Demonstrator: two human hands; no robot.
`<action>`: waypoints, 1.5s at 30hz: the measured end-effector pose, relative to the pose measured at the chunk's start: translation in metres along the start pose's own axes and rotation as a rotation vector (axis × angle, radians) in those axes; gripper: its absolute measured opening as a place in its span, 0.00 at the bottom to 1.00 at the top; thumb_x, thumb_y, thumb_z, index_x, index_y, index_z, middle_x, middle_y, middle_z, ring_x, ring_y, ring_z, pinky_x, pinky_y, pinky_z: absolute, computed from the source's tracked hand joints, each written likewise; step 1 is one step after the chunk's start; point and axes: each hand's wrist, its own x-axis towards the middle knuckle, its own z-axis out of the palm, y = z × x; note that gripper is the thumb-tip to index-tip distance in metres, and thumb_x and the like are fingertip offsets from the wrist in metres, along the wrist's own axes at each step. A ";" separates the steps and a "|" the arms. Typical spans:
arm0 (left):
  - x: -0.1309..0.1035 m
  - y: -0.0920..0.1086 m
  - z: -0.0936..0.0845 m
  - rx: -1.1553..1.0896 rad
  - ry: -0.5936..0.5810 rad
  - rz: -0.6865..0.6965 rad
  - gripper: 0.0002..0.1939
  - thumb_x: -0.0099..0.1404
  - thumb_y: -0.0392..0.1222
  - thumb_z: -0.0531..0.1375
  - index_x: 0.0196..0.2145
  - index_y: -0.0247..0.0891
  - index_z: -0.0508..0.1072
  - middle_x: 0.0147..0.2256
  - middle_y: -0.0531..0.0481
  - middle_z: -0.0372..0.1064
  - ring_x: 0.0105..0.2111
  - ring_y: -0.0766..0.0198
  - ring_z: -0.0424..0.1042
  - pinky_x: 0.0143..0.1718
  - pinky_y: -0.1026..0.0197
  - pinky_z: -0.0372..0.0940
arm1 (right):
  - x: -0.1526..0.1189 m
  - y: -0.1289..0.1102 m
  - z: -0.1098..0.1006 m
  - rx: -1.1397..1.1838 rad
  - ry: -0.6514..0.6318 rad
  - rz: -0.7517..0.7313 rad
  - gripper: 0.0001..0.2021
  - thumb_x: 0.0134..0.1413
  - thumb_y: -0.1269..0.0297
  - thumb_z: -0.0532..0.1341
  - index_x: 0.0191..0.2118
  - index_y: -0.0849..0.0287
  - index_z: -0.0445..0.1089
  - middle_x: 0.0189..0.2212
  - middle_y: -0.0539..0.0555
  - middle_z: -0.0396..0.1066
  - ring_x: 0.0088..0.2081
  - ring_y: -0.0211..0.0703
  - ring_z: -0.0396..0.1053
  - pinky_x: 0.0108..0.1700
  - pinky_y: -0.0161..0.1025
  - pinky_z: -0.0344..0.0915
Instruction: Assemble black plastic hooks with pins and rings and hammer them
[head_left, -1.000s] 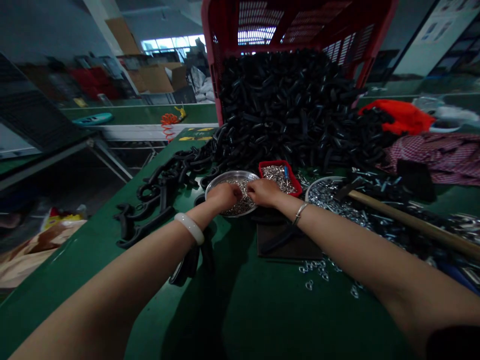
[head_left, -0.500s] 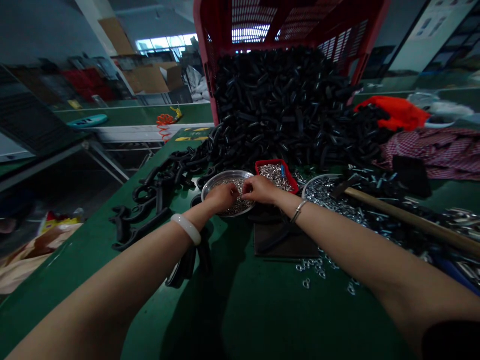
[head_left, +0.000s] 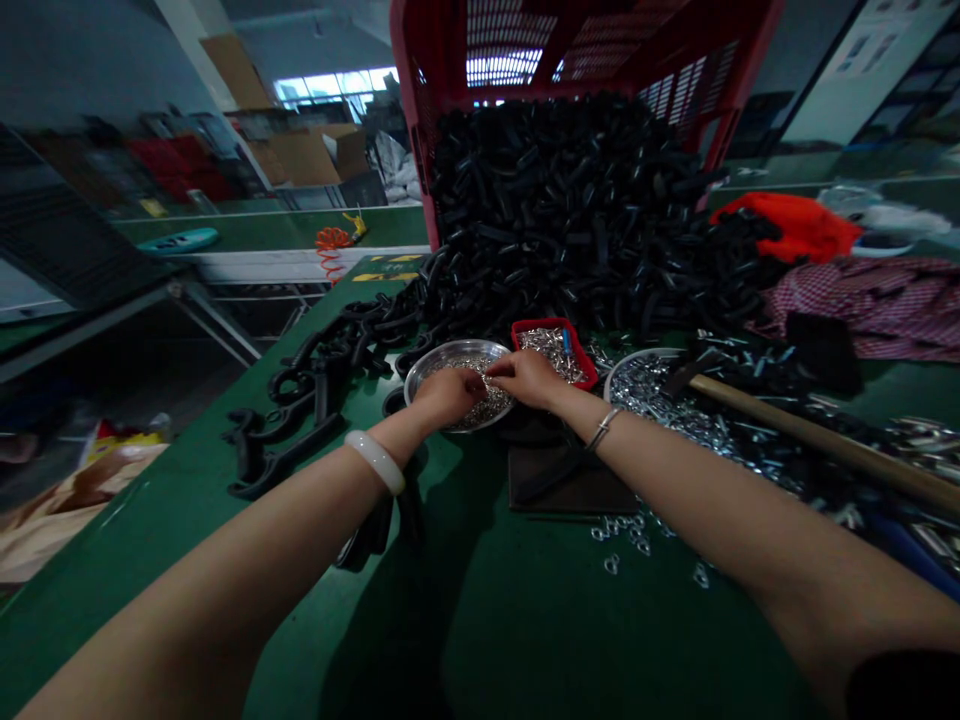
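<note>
Both of my hands are over a round metal bowl (head_left: 417, 368) filled with small shiny metal parts (head_left: 491, 405). My left hand (head_left: 451, 394), above the bowl's left side, has its fingers curled together; whatever they hold is too small to make out. From the right, my right hand (head_left: 527, 378) reaches over the rim with thumb and fingertips pinched, and any piece between them cannot be made out. Just behind it stands a red tray (head_left: 581, 358) of metal pins with a blue item among them. A dark flat block (head_left: 547, 490) lies below my right wrist.
A red crate (head_left: 412, 110) spills a heap of black curved parts (head_left: 570, 220) across the back. On the right, a hammer (head_left: 795, 425) lies over a bowl of metal pieces (head_left: 645, 385). Loose metal rings (head_left: 611, 565) and black parts (head_left: 285, 450) lie on the green table (head_left: 480, 620).
My right hand's fingers have shifted slightly, with the fingertips stretched a little more toward the left hand. My left hand has moved slightly to the right over the bowl.
</note>
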 end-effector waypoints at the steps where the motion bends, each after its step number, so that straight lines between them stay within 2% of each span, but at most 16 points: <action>1: 0.000 0.000 0.001 -0.026 0.010 -0.008 0.10 0.55 0.45 0.58 0.35 0.43 0.75 0.34 0.50 0.73 0.34 0.61 0.69 0.33 0.64 0.60 | 0.000 0.000 0.000 0.008 0.013 0.008 0.10 0.47 0.67 0.60 0.37 0.57 0.75 0.36 0.51 0.75 0.40 0.41 0.71 0.42 0.35 0.63; 4: 0.000 0.003 0.005 -0.221 0.036 -0.039 0.08 0.54 0.43 0.60 0.32 0.40 0.75 0.30 0.50 0.72 0.31 0.64 0.68 0.30 0.65 0.60 | -0.001 -0.002 0.002 0.083 0.062 0.030 0.12 0.47 0.69 0.59 0.39 0.58 0.74 0.37 0.52 0.75 0.41 0.41 0.70 0.44 0.36 0.64; 8: -0.002 0.011 0.007 -0.815 -0.010 -0.218 0.09 0.55 0.43 0.61 0.32 0.36 0.72 0.19 0.55 0.64 0.15 0.74 0.58 0.17 0.69 0.52 | -0.002 -0.005 0.008 0.375 0.171 0.115 0.16 0.49 0.70 0.56 0.46 0.59 0.70 0.34 0.52 0.75 0.38 0.39 0.72 0.42 0.37 0.66; 10: -0.003 0.016 0.006 -1.104 -0.063 -0.300 0.08 0.56 0.42 0.61 0.34 0.36 0.71 0.17 0.58 0.59 0.12 0.77 0.52 0.13 0.71 0.46 | -0.003 -0.009 0.012 0.555 0.235 0.115 0.17 0.50 0.68 0.56 0.47 0.61 0.68 0.34 0.53 0.75 0.38 0.39 0.72 0.43 0.38 0.66; 12: -0.004 0.021 0.004 -1.346 -0.101 -0.342 0.05 0.58 0.38 0.60 0.34 0.36 0.69 0.17 0.59 0.58 0.11 0.79 0.51 0.12 0.74 0.43 | -0.003 -0.015 0.016 0.707 0.289 0.088 0.17 0.51 0.68 0.56 0.48 0.62 0.66 0.36 0.55 0.74 0.39 0.39 0.71 0.45 0.39 0.66; 15: -0.004 0.027 0.001 -1.635 -0.155 -0.330 0.03 0.62 0.35 0.55 0.32 0.36 0.68 0.17 0.60 0.56 0.11 0.80 0.50 0.10 0.76 0.40 | -0.004 -0.025 0.018 0.794 0.328 0.084 0.18 0.53 0.67 0.54 0.50 0.62 0.64 0.39 0.55 0.74 0.41 0.38 0.71 0.46 0.38 0.66; 19: -0.006 0.035 -0.001 -1.833 -0.157 -0.291 0.05 0.62 0.34 0.53 0.29 0.35 0.67 0.15 0.60 0.51 0.11 0.80 0.50 0.10 0.78 0.42 | -0.003 -0.030 0.017 0.797 0.365 0.060 0.19 0.53 0.66 0.53 0.52 0.59 0.62 0.40 0.53 0.73 0.42 0.37 0.70 0.47 0.38 0.65; 22: -0.011 0.040 -0.003 -1.881 -0.126 -0.296 0.05 0.62 0.32 0.53 0.29 0.34 0.67 0.16 0.60 0.52 0.11 0.80 0.50 0.09 0.78 0.43 | -0.003 -0.027 0.014 0.801 0.408 0.027 0.19 0.52 0.67 0.55 0.52 0.61 0.62 0.39 0.54 0.74 0.41 0.37 0.71 0.47 0.38 0.66; 24: -0.014 0.042 -0.005 -1.879 -0.121 -0.317 0.06 0.62 0.32 0.52 0.29 0.33 0.66 0.17 0.59 0.54 0.11 0.80 0.51 0.09 0.78 0.43 | -0.004 -0.023 0.012 0.762 0.392 -0.001 0.19 0.51 0.67 0.56 0.50 0.62 0.63 0.37 0.55 0.74 0.40 0.38 0.71 0.46 0.38 0.66; 27: -0.018 0.042 -0.006 -1.852 -0.113 -0.342 0.06 0.62 0.32 0.53 0.27 0.33 0.66 0.17 0.59 0.54 0.11 0.81 0.51 0.09 0.78 0.42 | -0.006 -0.018 0.008 0.636 0.376 -0.073 0.16 0.50 0.67 0.58 0.47 0.61 0.66 0.37 0.55 0.74 0.41 0.40 0.71 0.46 0.40 0.66; 32: -0.015 0.037 -0.005 -1.821 -0.136 -0.365 0.10 0.62 0.34 0.52 0.23 0.33 0.64 0.15 0.59 0.51 0.10 0.80 0.49 0.08 0.77 0.41 | -0.007 -0.014 0.003 0.458 0.457 -0.180 0.14 0.48 0.65 0.60 0.43 0.60 0.70 0.36 0.55 0.75 0.39 0.43 0.72 0.45 0.42 0.66; 39: -0.015 0.034 -0.004 -1.777 -0.138 -0.305 0.08 0.61 0.34 0.53 0.24 0.33 0.65 0.15 0.59 0.51 0.11 0.79 0.48 0.10 0.76 0.40 | -0.010 -0.016 0.002 0.495 0.459 -0.195 0.15 0.49 0.67 0.59 0.45 0.63 0.68 0.35 0.57 0.75 0.39 0.43 0.72 0.45 0.42 0.66; 42: -0.014 0.034 0.001 -1.674 -0.111 -0.288 0.08 0.60 0.36 0.54 0.24 0.33 0.66 0.15 0.59 0.52 0.11 0.78 0.48 0.10 0.75 0.40 | -0.008 -0.016 0.004 0.571 0.487 -0.114 0.15 0.50 0.68 0.58 0.46 0.64 0.66 0.33 0.58 0.75 0.37 0.42 0.72 0.43 0.41 0.67; 45: -0.010 0.026 0.006 -1.348 -0.002 -0.254 0.06 0.59 0.38 0.56 0.26 0.34 0.69 0.16 0.57 0.57 0.13 0.76 0.53 0.14 0.72 0.47 | -0.009 -0.011 0.001 0.581 0.460 -0.053 0.14 0.49 0.67 0.58 0.43 0.64 0.67 0.32 0.57 0.75 0.35 0.42 0.73 0.39 0.41 0.68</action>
